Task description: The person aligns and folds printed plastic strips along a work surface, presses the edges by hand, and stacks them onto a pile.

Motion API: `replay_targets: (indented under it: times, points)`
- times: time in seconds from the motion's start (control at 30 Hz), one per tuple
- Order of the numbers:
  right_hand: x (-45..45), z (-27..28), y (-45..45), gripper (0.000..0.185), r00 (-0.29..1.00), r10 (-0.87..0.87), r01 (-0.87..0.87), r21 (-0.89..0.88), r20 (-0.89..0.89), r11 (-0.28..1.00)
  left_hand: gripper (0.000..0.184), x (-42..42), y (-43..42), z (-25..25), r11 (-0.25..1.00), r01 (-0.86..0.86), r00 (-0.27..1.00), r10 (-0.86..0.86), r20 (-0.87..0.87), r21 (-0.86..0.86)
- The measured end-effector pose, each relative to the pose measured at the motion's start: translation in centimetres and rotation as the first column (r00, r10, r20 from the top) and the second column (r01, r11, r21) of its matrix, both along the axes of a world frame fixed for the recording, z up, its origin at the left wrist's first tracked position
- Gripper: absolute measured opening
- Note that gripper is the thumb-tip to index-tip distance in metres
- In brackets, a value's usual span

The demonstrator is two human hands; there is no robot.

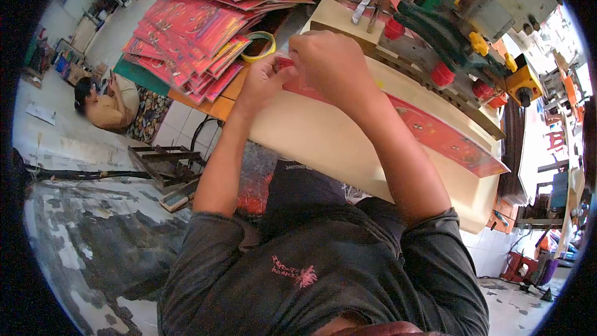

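A long red printed sheet (429,126) lies across the cream work surface (323,140), running under my right forearm. My left hand (268,81) is at the sheet's left end, its fingers curled; what they grip is too small to make out. Just beside it, my right hand (323,56) is closed above the same end, and anything inside it is hidden. A yellow tape roll (259,46) stands right behind my left hand, next to a stack of red printed sheets (186,37).
Behind the surface is a machine with a dark green arm (441,43), red knobs (443,74) and a yellow switch box (522,86). Another person (109,102) sits on the floor at the left. A wooden stand (165,165) is near the table's left side.
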State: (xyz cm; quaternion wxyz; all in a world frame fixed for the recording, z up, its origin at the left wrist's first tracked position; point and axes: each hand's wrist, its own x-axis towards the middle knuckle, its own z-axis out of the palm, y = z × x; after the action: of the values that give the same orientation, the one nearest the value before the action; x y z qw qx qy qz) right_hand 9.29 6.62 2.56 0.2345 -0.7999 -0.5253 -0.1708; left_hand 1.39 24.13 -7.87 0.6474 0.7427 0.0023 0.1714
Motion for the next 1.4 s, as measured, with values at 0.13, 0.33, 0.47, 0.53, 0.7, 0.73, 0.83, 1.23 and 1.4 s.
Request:
replay_targets:
  times: [0.13,0.33,0.47,0.53,0.7,0.73,0.83,1.23,1.4]
  points:
    - [0.2,0.8,1.7,0.011,0.986,0.097,-0.077,-0.138,0.139,0.987,0.026,-0.3,-1.1,1.0,0.995,0.027,1.0,-0.026,0.015,-0.101]
    - [-0.1,1.8,2.0,0.02,0.963,0.165,-0.117,-0.225,0.211,0.967,0.023,-0.8,-2.2,2.4,0.996,-0.071,0.997,0.07,-0.019,-0.047]
    - [-0.5,1.0,2.5,0.033,0.964,0.129,-0.079,-0.212,0.232,0.974,0.023,-1.3,-1.9,3.0,0.968,-0.139,0.981,0.164,-0.102,0.211]
    - [-0.5,-0.2,2.5,0.036,0.969,0.11,-0.081,-0.14,0.221,0.987,0.022,-1.2,-2.0,3.0,0.975,-0.131,0.979,0.156,-0.133,0.18]
    - [-0.7,-1.8,2.5,0.04,0.985,0.031,-0.036,0.03,0.17,0.999,0.023,-1.1,-2.0,2.7,0.993,-0.096,0.991,0.102,-0.084,0.075]
    - [-0.6,-1.9,2.5,0.037,0.991,-0.002,-0.01,0.086,0.136,0.996,0.024,-1.0,-1.9,2.5,0.992,-0.091,0.993,0.097,-0.063,0.088]
    - [-0.4,-2.2,2.2,0.023,0.996,-0.041,0.026,0.189,0.073,0.982,0.024,-0.3,-1.9,1.3,0.997,-0.05,0.996,0.055,0.074,-0.066]
    - [-0.2,-2.3,0.0,0.02,0.864,0.149,0.027,0.338,-0.482,0.941,0.032,0.0,-0.6,-0.4,0.998,0.035,0.995,-0.031,0.094,-0.045]
    - [0.2,-2.4,-0.2,0.022,0.801,0.181,-0.031,0.262,-0.57,0.964,0.029,-0.3,-0.9,0.0,0.999,0.018,0.996,-0.015,0.087,-0.033]
